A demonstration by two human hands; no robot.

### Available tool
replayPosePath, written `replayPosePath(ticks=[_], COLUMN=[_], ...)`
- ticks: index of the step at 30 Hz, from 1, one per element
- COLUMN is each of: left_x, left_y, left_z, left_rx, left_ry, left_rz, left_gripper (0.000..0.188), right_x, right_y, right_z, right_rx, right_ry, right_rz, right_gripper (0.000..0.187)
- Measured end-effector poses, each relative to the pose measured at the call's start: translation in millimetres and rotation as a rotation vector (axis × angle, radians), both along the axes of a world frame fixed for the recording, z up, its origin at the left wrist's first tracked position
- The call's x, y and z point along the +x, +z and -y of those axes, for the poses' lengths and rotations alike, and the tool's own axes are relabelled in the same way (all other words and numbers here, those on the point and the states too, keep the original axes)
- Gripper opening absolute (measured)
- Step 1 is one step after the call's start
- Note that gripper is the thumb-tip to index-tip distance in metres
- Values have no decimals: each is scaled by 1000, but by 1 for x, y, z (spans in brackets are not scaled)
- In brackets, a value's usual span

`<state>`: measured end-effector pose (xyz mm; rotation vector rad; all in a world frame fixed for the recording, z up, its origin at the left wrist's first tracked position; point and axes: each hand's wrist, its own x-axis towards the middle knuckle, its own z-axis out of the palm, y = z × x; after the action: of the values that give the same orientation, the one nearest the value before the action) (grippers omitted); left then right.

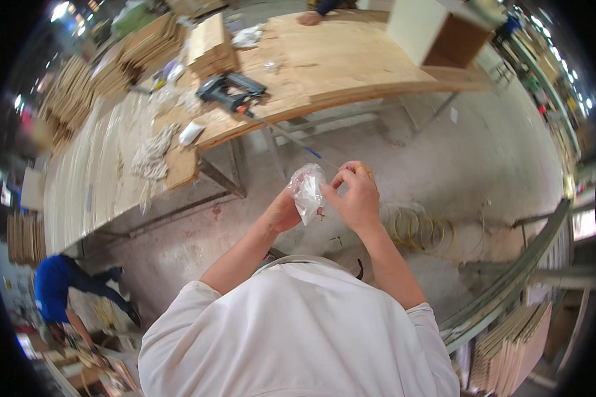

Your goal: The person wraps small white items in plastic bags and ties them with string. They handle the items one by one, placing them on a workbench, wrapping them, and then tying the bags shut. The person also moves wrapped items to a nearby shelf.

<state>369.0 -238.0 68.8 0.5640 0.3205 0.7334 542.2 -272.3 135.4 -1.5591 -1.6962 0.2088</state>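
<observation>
In front of my chest, over the floor, my left hand [285, 209] grips a small clear plastic bag [307, 192] from its left side. The bag is crumpled, and something whitish shows through it, too unclear to name. My right hand [355, 196] is at the bag's right edge, its thumb close against the plastic and its fingers curled in a pinch. Whatever the pinch holds is too small to make out. Beyond the hands, a nail gun [228, 91] with an orange hose fitting lies on the wooden workbench [351, 59].
A white roll or cup [191, 133] and a rag [155, 153] lie on the bench's left part. Stacked boards [211, 46] and a box-like cabinet [437, 30] stand farther back. Coiled yellow hose [425, 228] lies at right. A person in blue [54, 288] bends at lower left.
</observation>
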Motion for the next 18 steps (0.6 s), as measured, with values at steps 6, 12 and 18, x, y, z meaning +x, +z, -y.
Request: replayPosePath(ticks=[6,12,18], left_x=[-76,-153,-233], left_y=[7,40,15], left_z=[-9,-18,-44], left_rx=[34,-113,-148], left_ry=[213,502,634], left_rz=[-54,239,105], left_gripper=[74,53,47], right_x=[-74,-149,-238], right_y=[12,33,38], right_z=[-47,-85,-121], right_rx=[-106,-48,-197], right_ry=[247,461,588], right_rz=[23,-242,-314], right_gripper=[13,11,16])
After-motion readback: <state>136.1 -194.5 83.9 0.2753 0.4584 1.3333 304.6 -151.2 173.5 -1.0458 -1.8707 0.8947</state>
